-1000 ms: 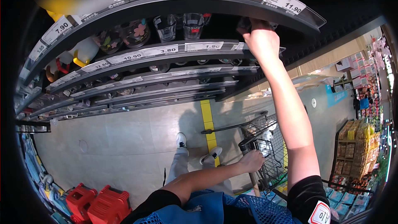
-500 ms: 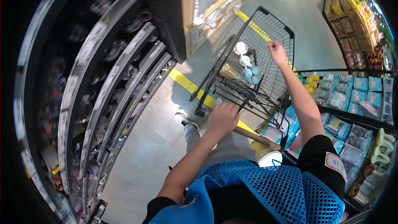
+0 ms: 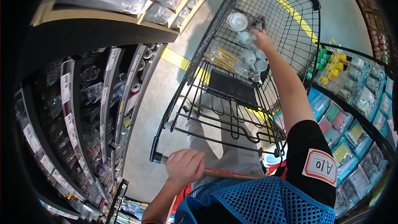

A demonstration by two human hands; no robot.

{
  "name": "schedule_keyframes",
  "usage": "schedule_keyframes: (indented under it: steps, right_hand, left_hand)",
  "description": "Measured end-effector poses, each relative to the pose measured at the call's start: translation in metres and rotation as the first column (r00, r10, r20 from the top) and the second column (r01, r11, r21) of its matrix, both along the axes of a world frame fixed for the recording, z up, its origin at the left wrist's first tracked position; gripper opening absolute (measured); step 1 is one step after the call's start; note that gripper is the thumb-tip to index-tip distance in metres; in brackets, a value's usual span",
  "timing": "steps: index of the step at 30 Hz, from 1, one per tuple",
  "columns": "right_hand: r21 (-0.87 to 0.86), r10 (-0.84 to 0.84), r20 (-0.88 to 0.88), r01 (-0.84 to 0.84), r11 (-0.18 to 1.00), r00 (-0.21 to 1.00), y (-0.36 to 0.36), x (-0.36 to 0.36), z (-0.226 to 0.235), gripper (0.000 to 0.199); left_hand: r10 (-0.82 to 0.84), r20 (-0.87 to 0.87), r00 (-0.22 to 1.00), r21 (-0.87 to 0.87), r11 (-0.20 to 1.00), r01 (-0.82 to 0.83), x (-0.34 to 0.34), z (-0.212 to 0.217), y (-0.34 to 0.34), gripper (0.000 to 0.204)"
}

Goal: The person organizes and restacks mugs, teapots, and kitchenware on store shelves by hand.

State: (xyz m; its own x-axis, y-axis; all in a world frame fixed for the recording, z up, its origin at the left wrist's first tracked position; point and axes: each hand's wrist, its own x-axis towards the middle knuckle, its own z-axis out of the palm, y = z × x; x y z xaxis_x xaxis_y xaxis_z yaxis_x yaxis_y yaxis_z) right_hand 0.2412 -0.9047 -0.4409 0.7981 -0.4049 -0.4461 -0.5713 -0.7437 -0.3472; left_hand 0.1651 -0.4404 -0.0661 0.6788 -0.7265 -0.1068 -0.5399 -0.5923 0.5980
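My left hand (image 3: 185, 166) is wrapped round the left part of the push bar (image 3: 232, 175) of a black wire shopping cart (image 3: 195, 54). My right arm reaches over the cart's right side. Down inside the basket, my right hand (image 3: 262, 40) is beside a white teapot (image 3: 244, 39); its fingertips do not show clearly enough to tell a grip. A round white lidded pot (image 3: 237, 22) sits farther in, with a small dark item (image 3: 259, 22) to its right. Nearer lie several pale cups (image 3: 260, 64) and a clear-wrapped bundle of tan sticks (image 3: 224, 58).
Dark shelving with glassware (image 3: 93, 93) runs along the left. A wooden rack (image 3: 166, 14) with wrapped goods stands ahead of it. To the right, a display stand (image 3: 348, 103) holds packaged goods and yellow-capped bottles. A yellow line (image 3: 176, 58) crosses the grey floor beneath the cart.
The cart now appears larger and closer, turned in view. My right hand has gone from above the basket down to the teapot. My left hand appears lower left, on the push bar.
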Motion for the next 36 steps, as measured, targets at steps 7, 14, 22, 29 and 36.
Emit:
schedule_keyframes:
  steps: [7,14,22,29,36]
  right_hand:
    - [0.027,0.013,0.026,-0.014,1.000,1.000,-0.007,0.007,-0.023,0.050]
    - [-0.150,0.013,0.462,0.063,0.987,0.887,-0.005,0.021,0.044,0.034]
    - [0.382,-0.126,0.752,-0.272,0.883,0.647,0.186,0.010,0.424,0.036]
    - [-0.066,0.409,0.859,-0.724,0.686,0.309,0.454,0.080,0.618,0.040]
    - [-0.392,0.629,0.745,-0.618,0.682,0.222,0.573,0.167,0.614,0.034]
  left_hand:
    - [-0.009,0.009,1.000,-0.001,1.000,0.009,0.005,-0.007,-0.005,0.019]
    - [0.038,0.074,0.997,-0.048,0.998,-0.034,0.007,0.005,-0.003,0.017]
    - [-0.066,0.042,0.997,-0.221,0.972,0.074,-0.007,-0.002,0.007,0.013]
    - [-0.152,0.121,0.981,-0.229,0.957,0.177,-0.015,-0.015,0.015,0.022]
    - [-0.131,0.176,0.976,-0.290,0.940,0.178,-0.019,-0.021,0.018,0.024]
